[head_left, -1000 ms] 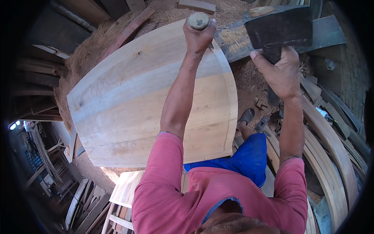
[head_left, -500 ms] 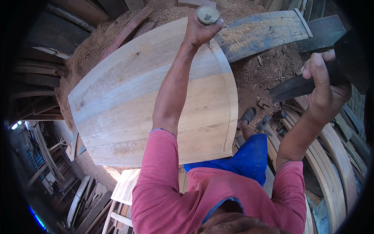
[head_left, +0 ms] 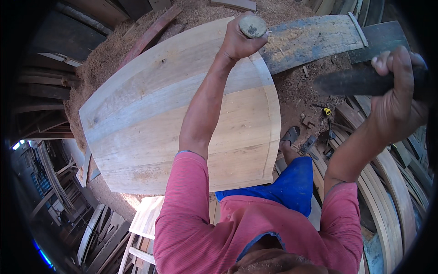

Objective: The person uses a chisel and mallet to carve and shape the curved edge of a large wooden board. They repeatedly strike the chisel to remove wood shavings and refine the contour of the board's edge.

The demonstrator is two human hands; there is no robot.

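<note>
A broad pale wooden panel (head_left: 159,118) with curved sides lies before me, a grooved line running along its right edge. Over its far right corner my left hand (head_left: 237,43) is closed round a chisel (head_left: 252,26), whose round, worn handle end faces up. The hand hides the blade, so I cannot tell where its edge touches. Raised at the right, my right hand (head_left: 396,100) grips a dark mallet (head_left: 351,82), blurred and partly lost in the dark rim. The mallet is apart from the chisel.
A stained plank (head_left: 315,41) extends right from the panel's far corner. Shavings (head_left: 98,73) cover the ground. Long curved timbers (head_left: 378,182) lie at the right, near a hand plane (head_left: 308,144) and a yellow tape measure (head_left: 326,111). A reddish board (head_left: 150,36) lies beyond the panel.
My right hand has lifted the mallet slightly outward and up, uncovering the yellow tape measure. My left hand, with the chisel, has shifted slightly right along the panel's corner.
</note>
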